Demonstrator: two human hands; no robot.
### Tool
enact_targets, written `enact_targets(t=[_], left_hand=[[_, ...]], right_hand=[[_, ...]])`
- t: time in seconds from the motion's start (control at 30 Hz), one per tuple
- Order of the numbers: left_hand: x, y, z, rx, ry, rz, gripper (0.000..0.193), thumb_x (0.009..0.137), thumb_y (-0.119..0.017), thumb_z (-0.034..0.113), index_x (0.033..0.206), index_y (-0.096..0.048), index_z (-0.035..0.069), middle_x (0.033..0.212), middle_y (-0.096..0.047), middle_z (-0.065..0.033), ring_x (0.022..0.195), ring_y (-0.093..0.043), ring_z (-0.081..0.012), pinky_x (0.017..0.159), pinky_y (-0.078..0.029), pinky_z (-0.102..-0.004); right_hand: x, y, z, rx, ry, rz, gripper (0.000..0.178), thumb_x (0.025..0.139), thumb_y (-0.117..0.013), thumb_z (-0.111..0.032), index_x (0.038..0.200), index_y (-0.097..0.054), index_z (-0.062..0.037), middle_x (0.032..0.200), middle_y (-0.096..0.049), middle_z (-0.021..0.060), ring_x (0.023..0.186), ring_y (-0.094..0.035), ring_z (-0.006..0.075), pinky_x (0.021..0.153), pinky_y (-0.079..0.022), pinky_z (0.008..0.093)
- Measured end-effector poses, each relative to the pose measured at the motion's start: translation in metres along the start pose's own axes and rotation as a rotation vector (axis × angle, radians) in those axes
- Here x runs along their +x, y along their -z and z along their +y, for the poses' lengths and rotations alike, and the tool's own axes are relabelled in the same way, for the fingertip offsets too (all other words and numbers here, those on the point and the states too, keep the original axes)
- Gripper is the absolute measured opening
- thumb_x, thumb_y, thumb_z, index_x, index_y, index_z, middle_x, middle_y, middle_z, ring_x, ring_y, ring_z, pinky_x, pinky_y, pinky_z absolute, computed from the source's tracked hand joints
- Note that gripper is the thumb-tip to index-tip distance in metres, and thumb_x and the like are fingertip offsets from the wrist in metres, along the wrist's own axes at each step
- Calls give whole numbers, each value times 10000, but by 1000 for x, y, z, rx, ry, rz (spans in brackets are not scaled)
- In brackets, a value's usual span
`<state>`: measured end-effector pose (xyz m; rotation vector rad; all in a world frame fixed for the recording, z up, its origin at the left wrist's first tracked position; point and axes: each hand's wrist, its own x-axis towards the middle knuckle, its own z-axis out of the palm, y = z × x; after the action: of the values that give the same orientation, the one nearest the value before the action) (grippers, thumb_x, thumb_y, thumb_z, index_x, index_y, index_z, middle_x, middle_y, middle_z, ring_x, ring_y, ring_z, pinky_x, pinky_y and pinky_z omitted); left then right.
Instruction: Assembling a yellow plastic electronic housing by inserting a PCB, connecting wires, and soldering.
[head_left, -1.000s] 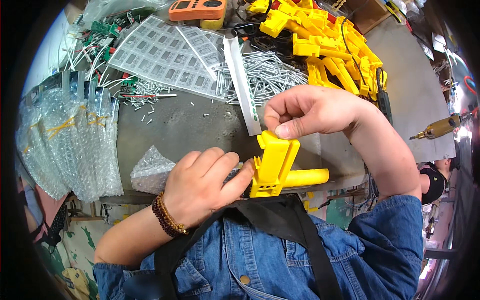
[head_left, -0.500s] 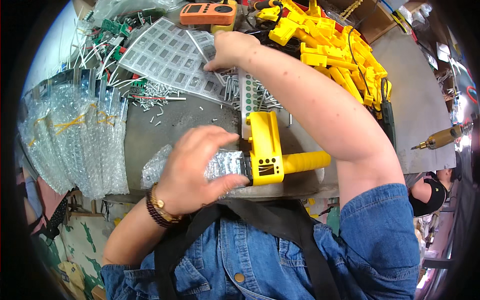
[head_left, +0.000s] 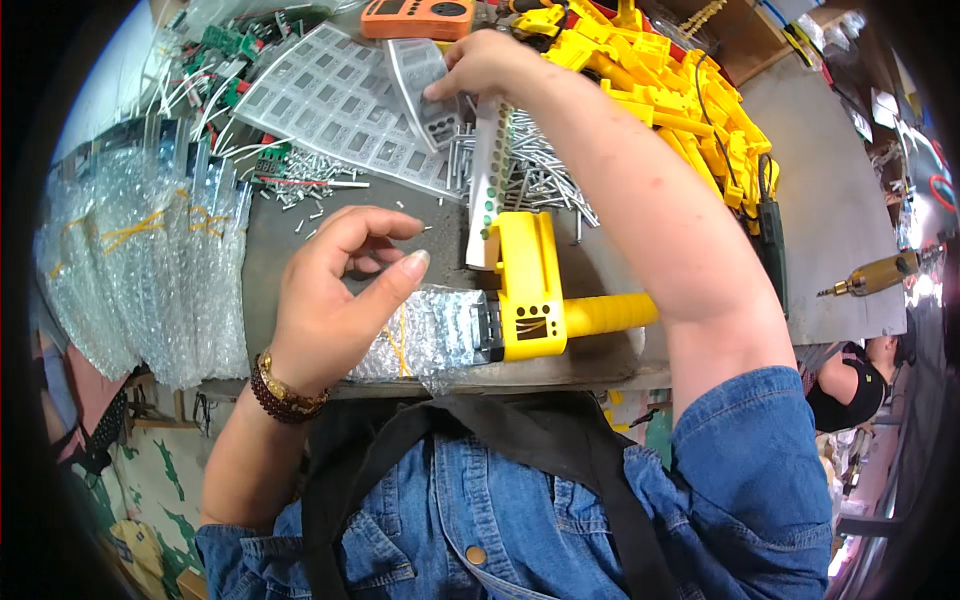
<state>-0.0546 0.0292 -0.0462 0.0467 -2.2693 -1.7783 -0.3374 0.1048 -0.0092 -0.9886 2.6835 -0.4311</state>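
My right hand [head_left: 492, 68] reaches to the far side of the table, its fingers closed on the edge of a narrow strip of clear labels [head_left: 418, 95]. This strip lies tilted over a larger label sheet [head_left: 330, 105] printed with rows of grey rectangles. My left hand [head_left: 345, 285] is held above the table with thumb and fingers apart, nothing in it. Just right of it, a yellow plastic tool housing [head_left: 532, 285] with a round handle [head_left: 610, 314] lies near the table edge, joined to a bubble-wrapped part [head_left: 430, 330]. A white strip of green round stickers [head_left: 486, 190] lies behind the housing.
Loose screws [head_left: 545, 165] lie beside the sticker strip. Yellow housings [head_left: 680, 110] pile up at the far right, near an orange meter [head_left: 417, 18]. Bubble-wrapped packs [head_left: 150, 260] sit at left, below wired circuit boards [head_left: 215, 70]. A screwdriver [head_left: 870, 272] hangs at right.
My left hand has moved left, away from the bubble-wrapped part. My right hand has shifted slightly right and away from me, and the label strip it pinches has turned and lifted at an edge.
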Motion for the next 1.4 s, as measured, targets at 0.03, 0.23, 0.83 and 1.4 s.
enact_targets(t=[0.03,0.23,0.83,1.4], left_hand=[[2,-2,-1,-91,22,23,348,870,-723,122,1174,-616,-10,1082,-632,-43,911,-595,-86,802,-475,-233],[32,-7,14,-300,-12,439,447,884,-728,117,1270,-550,-22,1137,-622,-72,886,-590,-56,705,-488,-199],[-14,-48,65,-669,188,-36,282,967,-619,154,1190,-600,-17,943,-669,-24,616,-574,-59,542,-483,-201],[-24,-58,61,-657,256,-46,187,948,-655,184,1006,-695,10,815,-643,24,574,-487,-18,498,-377,-188]], right_hand=[[-10,7,4,242,44,0,403,740,-869,-262,1033,-731,-24,946,-720,70,856,-651,152,825,-513,316],[-65,18,-41,663,804,145,50,958,-611,-82,951,-636,-40,791,-641,44,815,-667,173,706,-563,317],[-248,-4,-7,897,539,268,293,865,-720,-64,1141,-648,8,973,-636,48,850,-615,94,767,-514,237],[-268,-21,-6,327,650,733,266,713,-781,38,964,-722,-27,842,-661,96,737,-653,229,627,-535,301]])
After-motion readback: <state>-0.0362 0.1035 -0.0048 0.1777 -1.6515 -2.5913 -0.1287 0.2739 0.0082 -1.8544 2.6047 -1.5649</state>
